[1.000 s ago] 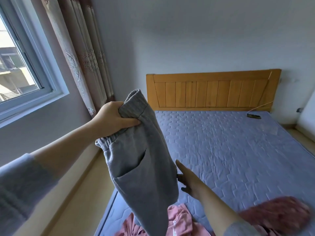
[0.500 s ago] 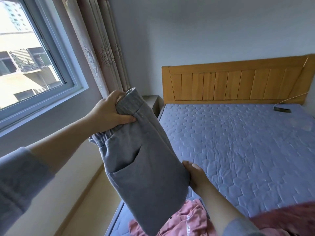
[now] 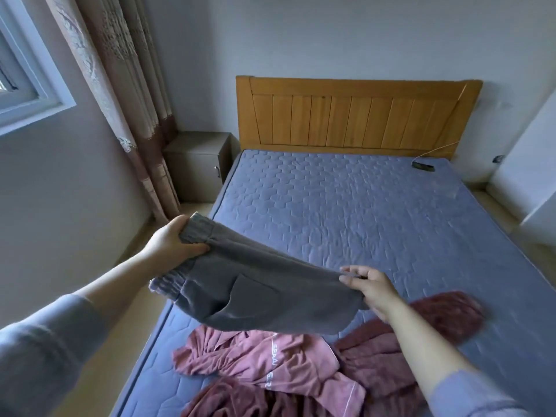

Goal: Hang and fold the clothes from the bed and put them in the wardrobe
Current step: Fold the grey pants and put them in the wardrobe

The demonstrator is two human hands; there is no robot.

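The 2 hands hold a pair of grey trousers (image 3: 255, 293) stretched out in the air above the near left part of the bed (image 3: 346, 212). The left hand (image 3: 173, 245) is clenched around the elastic waistband, thumb on the near side and fingers wrapped over the far side, so the bunched band sticks out above and below the fist. The right hand (image 3: 371, 288) pinches the upper edge of the cloth further along, thumb against fingertips, and the fabric runs nearly level between the 2 grips before sagging in a rounded fold beneath them. 1 slanted pocket opening shows on the side facing the camera. The trousers touch nothing but the hands. Below them, on the near end of the blue quilted mattress, lies a crumpled pink garment (image 3: 264, 362) with pale lettering and light piping, and against it a dark red fleecy garment (image 3: 388, 365) that spreads to the right and toward the bottom edge; its far right part is blurred. Both forearms come from grey-blue sleeves. At the head of the bed stands a wooden slatted headboard (image 3: 355, 115), and near it on the right side of the mattress sits a small dark object (image 3: 422, 167) with a thin cable (image 3: 439, 147) rising toward the headboard. A grey nightstand (image 3: 198, 164) stands in the corner just beside the bed, with a patterned curtain (image 3: 120, 85) hanging next to it and a window (image 3: 27, 85) on the left wall.
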